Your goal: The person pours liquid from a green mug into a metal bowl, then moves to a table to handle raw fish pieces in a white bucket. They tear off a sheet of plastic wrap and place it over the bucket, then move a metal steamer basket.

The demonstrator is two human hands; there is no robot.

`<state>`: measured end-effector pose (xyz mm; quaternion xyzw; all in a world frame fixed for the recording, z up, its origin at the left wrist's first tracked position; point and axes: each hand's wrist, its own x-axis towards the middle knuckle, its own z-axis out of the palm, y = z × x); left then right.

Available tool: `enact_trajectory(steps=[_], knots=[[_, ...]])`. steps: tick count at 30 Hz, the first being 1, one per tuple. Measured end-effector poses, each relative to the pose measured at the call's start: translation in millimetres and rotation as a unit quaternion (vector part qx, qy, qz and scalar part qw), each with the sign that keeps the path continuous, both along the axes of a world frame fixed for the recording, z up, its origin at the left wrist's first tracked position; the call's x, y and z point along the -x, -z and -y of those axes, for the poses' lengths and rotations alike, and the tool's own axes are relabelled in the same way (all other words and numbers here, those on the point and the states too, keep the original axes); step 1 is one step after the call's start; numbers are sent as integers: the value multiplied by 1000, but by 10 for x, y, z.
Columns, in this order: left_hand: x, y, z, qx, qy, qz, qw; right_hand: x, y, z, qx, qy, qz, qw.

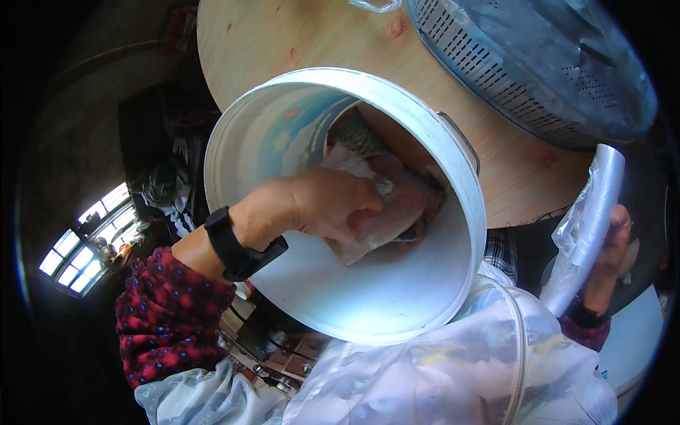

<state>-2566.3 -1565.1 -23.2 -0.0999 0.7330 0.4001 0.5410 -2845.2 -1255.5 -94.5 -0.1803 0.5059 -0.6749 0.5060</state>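
My left hand point(334, 204), with a black band at the wrist, reaches inside a white plastic bucket point(345, 308). Its curled fingers grip a pale pink piece of fish point(398, 215). Scaly grey skin point(356, 133) shows deeper in the bucket, beyond the hand. The bucket is tilted, with its mouth towards me, between my body and a round wooden table. Off to the right, my right hand point(613, 244) is closed around a roll of clear plastic bags or film point(592, 228); part of this hand is hidden behind the roll.
The round wood-look table point(255, 48) has reddish stains. On it, at the upper right, lies a large perforated metal basket or colander point(531, 64). Some clear plastic point(374, 5) rests at the top. A pale surface point(635, 334) is at the lower right, and bright windows point(79, 255) show at the left.
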Motion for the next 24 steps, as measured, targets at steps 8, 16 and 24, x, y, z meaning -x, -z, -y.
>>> enact_trajectory(steps=[8,16,24], knots=[[-97,132,-124,26,41,-138,989,33,13,-47,-23,19,-7,1000],[56,340,-136,42,9,-175,984,61,38,-26,13,-2,-22,1000],[302,540,-94,95,72,-270,956,133,119,-23,39,-28,3,999]])
